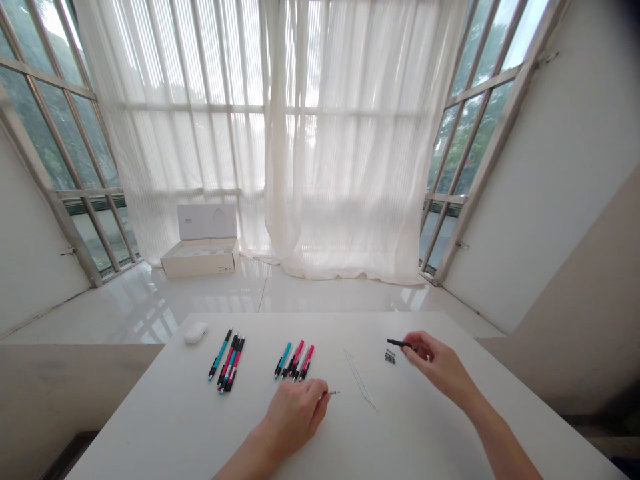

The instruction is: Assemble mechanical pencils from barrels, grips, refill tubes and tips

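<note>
My left hand (296, 412) is closed, its fingers pinching a pen part (335, 393) whose thin tip sticks out to the right; the rest is hidden by the hand. Just beyond it lie several pen barrels (299, 355) in teal, pink and pale colours with black clip ends. My right hand (436, 363) pinches a short black pen grip (397, 343) that points left. Below that grip are several small dark pieces (390, 357), too small to make out. Between the two hands, thin white refills (360, 379) lie slantwise on the table.
Several whole pens (231, 360), teal and pink with black grips, lie at the left of the white table (165, 413). A white rounded case (195, 333) sits near the far left corner. Behind, an open box (200, 260) stands on the sill before a curtain (345, 167).
</note>
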`<control>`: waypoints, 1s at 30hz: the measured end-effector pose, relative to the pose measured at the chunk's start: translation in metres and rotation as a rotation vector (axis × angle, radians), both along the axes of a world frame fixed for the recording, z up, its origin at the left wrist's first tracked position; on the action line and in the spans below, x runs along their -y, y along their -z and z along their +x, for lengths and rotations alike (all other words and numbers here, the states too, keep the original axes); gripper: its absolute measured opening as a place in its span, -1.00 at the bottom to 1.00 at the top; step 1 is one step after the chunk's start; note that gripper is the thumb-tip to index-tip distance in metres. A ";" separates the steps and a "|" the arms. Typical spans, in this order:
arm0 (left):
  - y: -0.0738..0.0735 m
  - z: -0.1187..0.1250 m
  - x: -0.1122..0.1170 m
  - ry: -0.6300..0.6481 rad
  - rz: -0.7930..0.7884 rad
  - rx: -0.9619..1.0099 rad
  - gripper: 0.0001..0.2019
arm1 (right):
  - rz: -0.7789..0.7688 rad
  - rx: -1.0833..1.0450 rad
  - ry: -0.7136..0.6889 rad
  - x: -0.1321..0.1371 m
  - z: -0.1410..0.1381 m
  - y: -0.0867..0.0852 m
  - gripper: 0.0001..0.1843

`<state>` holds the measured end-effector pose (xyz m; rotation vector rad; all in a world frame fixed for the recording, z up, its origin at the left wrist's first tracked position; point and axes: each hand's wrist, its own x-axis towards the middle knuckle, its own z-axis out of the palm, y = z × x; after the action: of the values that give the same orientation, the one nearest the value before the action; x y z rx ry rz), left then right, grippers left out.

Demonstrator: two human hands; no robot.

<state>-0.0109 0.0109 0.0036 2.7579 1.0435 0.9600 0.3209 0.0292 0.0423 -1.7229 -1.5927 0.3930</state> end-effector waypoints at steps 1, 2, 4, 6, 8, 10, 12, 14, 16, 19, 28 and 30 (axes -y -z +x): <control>0.000 0.000 0.000 0.000 -0.001 0.001 -0.86 | -0.035 0.057 0.041 0.001 0.014 0.001 -0.76; 0.001 0.000 0.000 0.000 -0.001 0.001 -0.86 | -0.085 0.107 0.063 0.002 0.027 0.002 -0.78; 0.002 0.000 0.000 -0.002 -0.002 0.000 -0.87 | -0.190 0.176 0.067 0.005 0.049 0.009 -0.82; 0.002 0.000 0.000 0.000 -0.004 -0.001 -0.87 | -0.272 0.222 0.058 0.006 0.066 0.019 -0.85; 0.001 0.000 0.000 0.007 -0.008 -0.001 -0.87 | -0.337 0.263 0.066 0.006 0.077 0.030 -0.87; 0.001 0.000 0.000 0.014 -0.007 -0.007 -0.87 | -0.387 0.299 0.092 0.004 0.084 0.038 -0.89; 0.000 0.000 0.000 0.019 0.003 -0.017 -0.86 | -0.413 0.318 0.120 0.003 0.088 0.043 -0.90; 0.000 0.000 0.000 0.026 0.017 -0.024 -0.86 | -0.421 0.325 0.141 0.003 0.090 0.045 -0.89; 0.001 0.000 -0.001 0.034 0.027 -0.029 -0.86 | -0.421 0.323 0.149 0.003 0.090 0.045 -0.88; 0.000 0.000 -0.001 0.047 0.030 -0.034 -0.84 | -0.413 0.315 0.154 0.003 0.088 0.044 -0.87; -0.001 0.000 0.000 0.051 0.046 -0.069 -0.85 | -0.370 0.325 0.191 0.001 0.080 0.045 -0.88; -0.001 0.000 0.000 0.043 0.051 -0.081 -0.85 | -0.368 0.334 0.195 0.001 0.080 0.045 -0.86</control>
<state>-0.0107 0.0105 0.0044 2.8702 0.9785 0.8894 0.4008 0.0284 -0.0028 -2.3030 -1.6339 0.3279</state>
